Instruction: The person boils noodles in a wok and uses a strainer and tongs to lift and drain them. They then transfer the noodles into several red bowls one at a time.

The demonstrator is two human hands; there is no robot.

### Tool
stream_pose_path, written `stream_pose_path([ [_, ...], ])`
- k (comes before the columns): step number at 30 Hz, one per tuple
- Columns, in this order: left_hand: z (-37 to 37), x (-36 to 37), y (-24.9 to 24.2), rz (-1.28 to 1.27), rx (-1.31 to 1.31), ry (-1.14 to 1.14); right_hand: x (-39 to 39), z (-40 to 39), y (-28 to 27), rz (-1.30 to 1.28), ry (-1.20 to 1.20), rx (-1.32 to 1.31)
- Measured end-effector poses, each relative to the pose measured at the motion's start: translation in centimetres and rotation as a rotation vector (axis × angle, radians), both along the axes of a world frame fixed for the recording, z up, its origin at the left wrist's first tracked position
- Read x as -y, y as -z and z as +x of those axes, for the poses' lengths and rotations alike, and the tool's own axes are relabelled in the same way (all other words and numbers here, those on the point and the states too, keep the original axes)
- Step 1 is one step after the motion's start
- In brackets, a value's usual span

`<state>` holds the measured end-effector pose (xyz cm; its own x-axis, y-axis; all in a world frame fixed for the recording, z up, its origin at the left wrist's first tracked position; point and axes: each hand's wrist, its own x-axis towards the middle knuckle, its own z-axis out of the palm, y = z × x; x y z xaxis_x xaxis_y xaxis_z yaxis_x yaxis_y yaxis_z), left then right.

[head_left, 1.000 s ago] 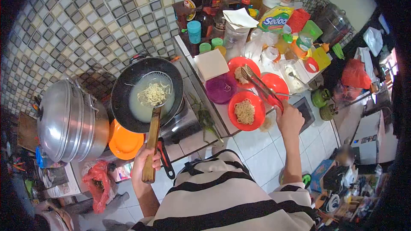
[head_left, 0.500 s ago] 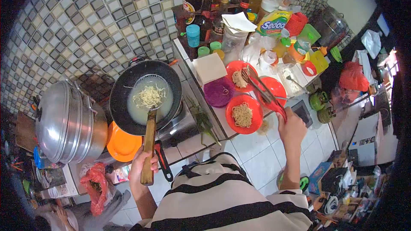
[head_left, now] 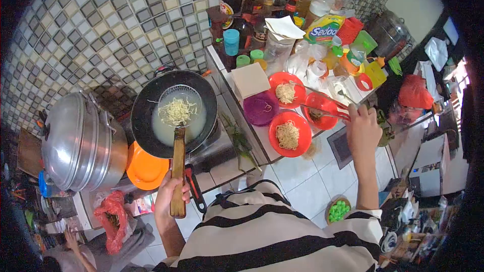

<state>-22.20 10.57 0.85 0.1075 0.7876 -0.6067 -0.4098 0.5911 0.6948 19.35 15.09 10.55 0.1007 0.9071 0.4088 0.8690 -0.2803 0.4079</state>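
Note:
My left hand (head_left: 171,196) is closed around the wooden handle of a strainer (head_left: 179,163). Noodles (head_left: 177,111) lie in its mesh, over cloudy liquid in a black wok (head_left: 142,133). In my right hand (head_left: 364,133) are red-handled tongs (head_left: 330,112), their tips over the right-hand red bowl (head_left: 328,122), which has something dark inside. Noodles also sit in the front red bowl (head_left: 306,140) and the back red bowl (head_left: 274,79). A purple dish (head_left: 259,110) with a few noodle strands is beside them.
A big steamer pot (head_left: 83,141) and an orange plate (head_left: 146,168) are left of the wok. Bottles, jars and bags, with a yellow Sedaap packet (head_left: 324,31), crowd the back counter. At lower left, another person's hand (head_left: 72,242) shows near a red bag (head_left: 112,221).
My right hand has moved right and up with the tongs, whose tips have left the back noodle bowl for the right-hand bowl. The strainer stays over the wok.

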Motion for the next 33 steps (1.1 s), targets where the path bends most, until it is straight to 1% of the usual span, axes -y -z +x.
stream_pose_path([
  [2, -0.3, 0.0, 0.2, -0.005, 0.026, 0.032, -0.6, 0.6, -0.2, -0.017, -0.052, 0.102],
  [6, -0.4, 0.2, 0.1, 0.014, -0.003, 0.043, -1.7, 0.8, -1.1, -0.007, -0.113, 0.155],
  [8, -0.2, 0.3, -0.2, 0.007, -0.051, 0.017, -2.1, 0.8, -1.5, 0.055, -0.199, 0.193],
  [12, -0.6, 0.3, 0.3, 0.035, -0.052, 0.037, -2.6, 0.7, -2.3, 0.068, -0.226, 0.216],
  [15, -0.8, 0.3, 0.6, 0.017, -0.002, 0.008, -3.1, 0.7, -2.4, 0.045, -0.214, 0.233],
  [20, -1.1, 0.3, 1.0, 0.038, 0.005, 0.006, -3.4, 0.3, -2.7, 0.096, -0.316, 0.298],
  [24, -1.3, 0.4, 1.0, 0.029, -0.009, 0.011, -3.6, 0.3, -3.0, 0.082, -0.303, 0.333],
  [26, -1.5, 0.6, 1.3, 0.012, 0.004, -0.011, -3.2, 0.5, -3.6, 0.110, -0.211, 0.317],
  [27, -1.5, 0.6, 1.3, 0.011, 0.006, -0.016, -2.7, 0.6, -4.1, 0.118, -0.195, 0.257],
  [28, -1.5, 0.7, 1.2, 0.014, 0.003, -0.010, -2.3, 0.7, -4.6, 0.117, -0.201, 0.257],
  [31, -1.8, 0.8, 1.2, 0.013, 0.000, -0.007, -1.3, 1.2, -6.1, 0.072, -0.044, 0.178],
  [33, -2.0, 0.8, 1.2, 0.012, 0.003, -0.005, -0.9, 1.8, -6.8, 0.083, -0.046, 0.140],
])
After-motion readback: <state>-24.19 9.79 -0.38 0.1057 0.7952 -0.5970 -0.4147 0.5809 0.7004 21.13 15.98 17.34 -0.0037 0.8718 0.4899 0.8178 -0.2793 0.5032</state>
